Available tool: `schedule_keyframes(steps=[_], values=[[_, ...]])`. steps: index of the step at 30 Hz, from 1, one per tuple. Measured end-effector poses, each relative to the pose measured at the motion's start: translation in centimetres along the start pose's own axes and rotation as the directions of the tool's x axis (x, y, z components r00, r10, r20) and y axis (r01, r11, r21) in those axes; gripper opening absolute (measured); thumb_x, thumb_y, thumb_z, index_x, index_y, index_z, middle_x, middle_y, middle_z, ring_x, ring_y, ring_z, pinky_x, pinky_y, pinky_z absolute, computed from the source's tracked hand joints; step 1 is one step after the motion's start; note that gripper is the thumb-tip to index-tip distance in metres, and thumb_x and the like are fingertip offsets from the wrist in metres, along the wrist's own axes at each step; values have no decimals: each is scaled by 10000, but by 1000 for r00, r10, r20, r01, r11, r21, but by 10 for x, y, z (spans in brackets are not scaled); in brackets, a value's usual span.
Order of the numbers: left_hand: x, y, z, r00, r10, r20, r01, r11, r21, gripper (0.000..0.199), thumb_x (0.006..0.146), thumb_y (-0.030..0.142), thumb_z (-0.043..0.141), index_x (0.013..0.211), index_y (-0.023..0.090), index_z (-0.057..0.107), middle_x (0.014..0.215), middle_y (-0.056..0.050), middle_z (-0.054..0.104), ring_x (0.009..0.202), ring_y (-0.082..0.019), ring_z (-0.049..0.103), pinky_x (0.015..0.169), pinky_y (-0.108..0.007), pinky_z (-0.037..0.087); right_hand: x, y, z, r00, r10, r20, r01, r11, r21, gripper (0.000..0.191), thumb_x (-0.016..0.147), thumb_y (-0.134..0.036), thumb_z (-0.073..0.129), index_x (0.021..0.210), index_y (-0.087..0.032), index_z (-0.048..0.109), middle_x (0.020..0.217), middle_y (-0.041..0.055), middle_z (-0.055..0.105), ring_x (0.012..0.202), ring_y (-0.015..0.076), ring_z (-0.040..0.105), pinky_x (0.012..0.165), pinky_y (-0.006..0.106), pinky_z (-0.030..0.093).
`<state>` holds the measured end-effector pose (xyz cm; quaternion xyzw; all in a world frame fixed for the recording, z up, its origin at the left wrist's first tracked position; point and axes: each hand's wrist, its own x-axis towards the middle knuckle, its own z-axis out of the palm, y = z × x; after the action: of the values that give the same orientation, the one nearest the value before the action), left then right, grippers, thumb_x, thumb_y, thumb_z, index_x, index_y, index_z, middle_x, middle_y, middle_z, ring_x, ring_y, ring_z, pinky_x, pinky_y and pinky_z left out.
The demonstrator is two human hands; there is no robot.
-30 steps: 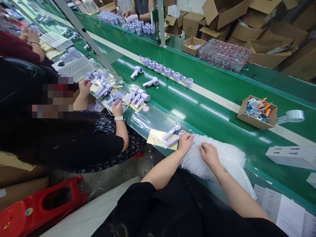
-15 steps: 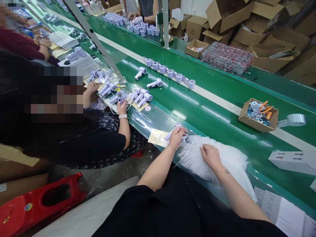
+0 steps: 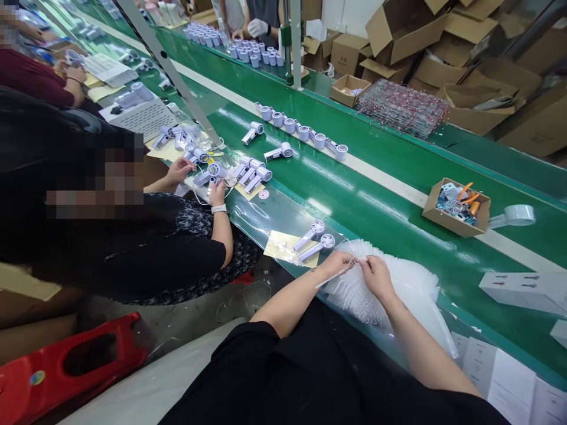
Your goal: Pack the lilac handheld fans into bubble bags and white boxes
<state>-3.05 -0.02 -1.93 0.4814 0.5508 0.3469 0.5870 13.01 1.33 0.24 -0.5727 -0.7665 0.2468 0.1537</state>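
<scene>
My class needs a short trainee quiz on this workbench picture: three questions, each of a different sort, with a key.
1. Multiple choice. What are the wearer's bare left hand and bare right hand working over?
A) a stack of red plastic stools
B) a pile of layered, translucent white material
C) a coil of black cable

2. Count. How many pale-lilac plastic handheld fans lie at the pale-yellow paper sheet beside the left hand?

3. True or false. The small, open brown cardboard box with orange items inside stands on the floor.

Key
1. B
2. Two
3. False; it stands on the shiny green work surface.
</scene>
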Motion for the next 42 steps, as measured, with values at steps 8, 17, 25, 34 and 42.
schedule_keyframes(steps=[8,17,25,34,42], values=[[-1,-6,1,976,121,181,-148,979,143,169,650,82,610,737,198,697,724,7,597,756,-140,535,815,-255,405,-4,-5,-4,995,72,-62,-59,979,196,264,822,-369,434,601,-226,413,619,19,494,642,190,469,620,320,359],[0,-3,7,968,148,204,-190,959,209,159,614,47,593,711,159,651,830,-11,588,854,-151,534,866,-267,403,-8,0,-2,947,291,-135,-188,844,503,287,822,-462,461,718,-196,490,648,-26,469,628,145,429,588,273,356],[-4,3,-3,928,46,369,-124,974,190,321,651,110,612,949,218,661,962,-22,469,913,-160,496,869,-275,404,-1,-5,-2,821,538,-193,-183,568,802,346,734,-521,570,763,-178,531,655,-48,483,610,107,415,594,247,362],[-11,0,-20,984,10,178,-56,965,256,98,693,175,587,790,161,595,928,-12,485,895,-139,482,852,-251,403,13,13,-59,666,745,-36,-39,83,996,310,796,-392,591,648,-198,400,545,-88,412,439,49,391,485,214,401],[-39,7,-27,990,-140,32,115,905,410,732,737,561,578,1321,194,332,1240,-117,517,1093,-251,519,896,-325,399,-40,83,-170,559,826,-64,288,-121,950,363,935,-243,285,618,-238,463,642,7,500,370,31,379,348,201,357]])
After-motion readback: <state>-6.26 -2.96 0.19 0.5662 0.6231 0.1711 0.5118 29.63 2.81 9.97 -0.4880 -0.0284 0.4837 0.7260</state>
